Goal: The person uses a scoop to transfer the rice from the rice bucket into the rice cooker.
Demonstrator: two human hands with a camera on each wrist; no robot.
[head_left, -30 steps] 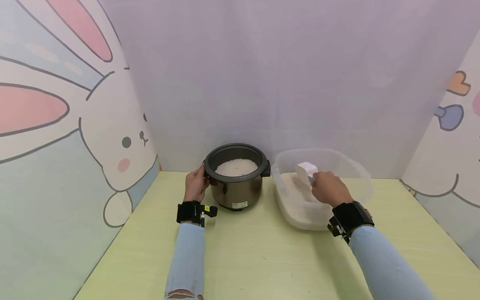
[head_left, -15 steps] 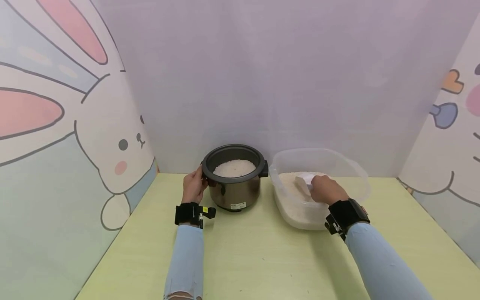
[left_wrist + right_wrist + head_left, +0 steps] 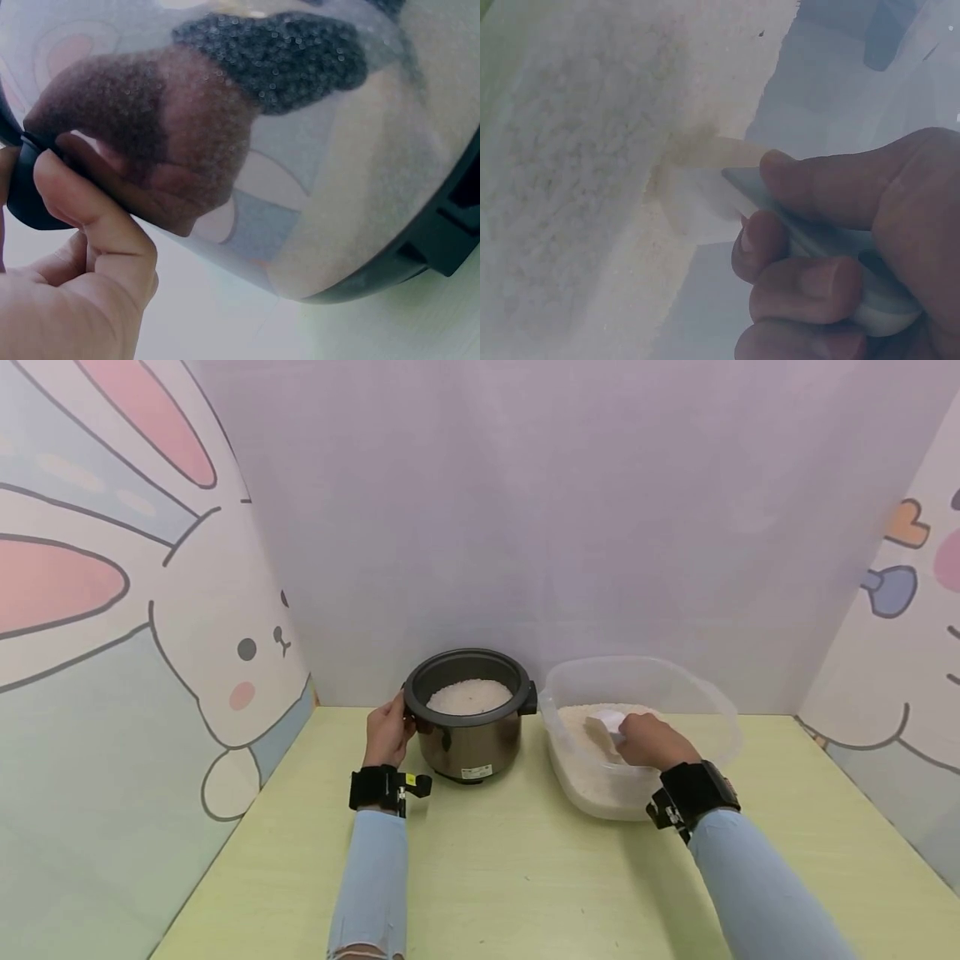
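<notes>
My left hand (image 3: 386,732) grips the black side handle (image 3: 34,184) of a rice cooker (image 3: 471,750) on the table. The cooker has no lid on, and white rice (image 3: 468,697) lies inside its dark pot. In the left wrist view the shiny cooker wall mirrors the hand. My right hand (image 3: 654,741) holds a white scoop (image 3: 609,720) by its handle (image 3: 802,225), fingers curled round it. The scoop's cup sits down in the rice (image 3: 577,165) inside a clear plastic tub (image 3: 716,706), right of the cooker. Part of the cup is hidden by rice.
A pale yellow-green table (image 3: 495,877) carries the cooker and the tub side by side near its back edge. Behind them hangs a plain lilac curtain (image 3: 525,527). Side panels with a cartoon rabbit (image 3: 217,635) stand left and right.
The scoop has gone from tilted above the rice down into it, my right hand lowering slightly and then shifting a little left. My left hand stays on the cooker handle.
</notes>
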